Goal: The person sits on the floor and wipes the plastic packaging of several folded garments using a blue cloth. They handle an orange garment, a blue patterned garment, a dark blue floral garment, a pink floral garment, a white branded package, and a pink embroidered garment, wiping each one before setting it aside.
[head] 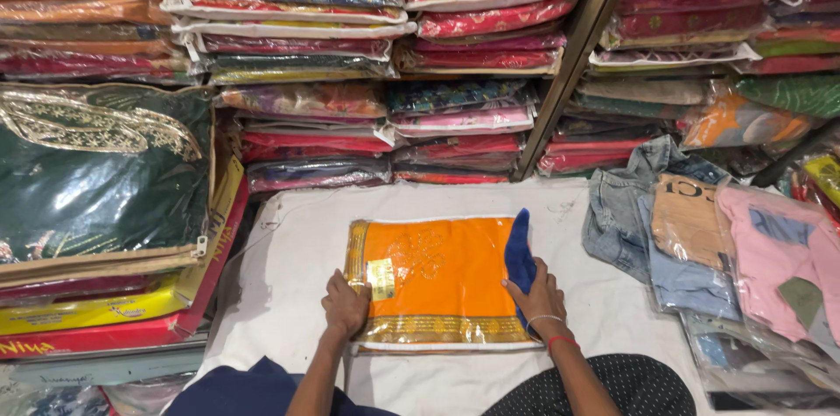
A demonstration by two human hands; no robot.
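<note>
An orange folded garment with gold border, sealed in a clear plastic packet point(442, 280), lies flat on a white cloth point(289, 241) in front of me. My left hand point(346, 303) rests as a loose fist on the packet's left edge, beside a small yellow label point(381, 279). My right hand point(538, 295) presses a dark blue cloth point(521, 258) against the packet's right side, with bangles and a red thread on the wrist.
Shelves behind hold stacks of packed colourful fabrics point(302, 27). A large green embroidered packet point(96, 180) on flat boxes stands at the left. At the right lie folded denim point(626, 206) and packed pink and tan garments point(770, 245). A metal shelf post point(569, 66) slants between the shelves.
</note>
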